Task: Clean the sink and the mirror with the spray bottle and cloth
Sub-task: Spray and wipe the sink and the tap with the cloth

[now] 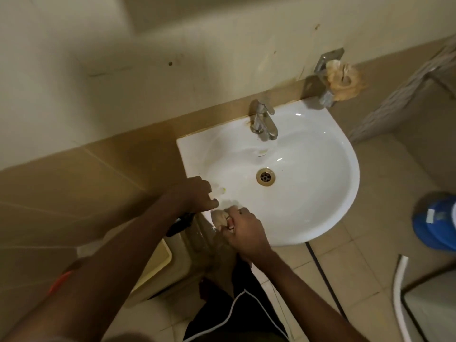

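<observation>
Beige tiled floor point(365, 245), cream wall point(172, 33)

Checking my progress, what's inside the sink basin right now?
Inside the sink: the metal drain, yellowish marks below the tap. My hands and cloth cover the near-left rim.

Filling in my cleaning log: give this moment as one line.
stage: wiping sink | right hand: grip on cloth at front rim | left hand: on left rim, grip unclear

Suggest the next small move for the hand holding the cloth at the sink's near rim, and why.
Probably sweep the cloth, bunched in the right hand at the sink rim, into the basin toward the yellowish marks below the faucet. The left hand rests on the rim's left side.
</observation>
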